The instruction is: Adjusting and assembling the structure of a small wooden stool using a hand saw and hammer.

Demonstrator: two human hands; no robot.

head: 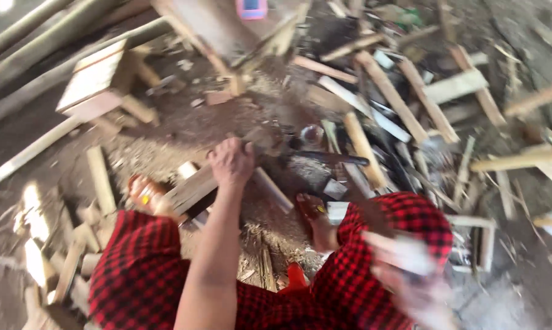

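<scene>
A: Timber everywhere. What is the left hand (230, 162) doing?

B: It reaches forward and presses down on a short wooden block (193, 188) lying on the sawdust-covered floor (166, 137), between the person's two feet. The grip is pressed together over the block's far end, fingers curled on top.

A: And the right hand (410, 278)?

B: Low at the right, close to the camera, over the knee in red-and-black checked cloth (141, 275). It is smeared by motion. Something pale and flat shows at it, but I cannot tell whether the grip closes on it.

A: What lies around the block?

B: A dark blade-like tool (331, 159) rests on the floor just beyond it, to the right. Past that, a heap of offcut sticks (398, 104). A small wooden stool (101, 82) stands at the upper left, well apart.
</scene>
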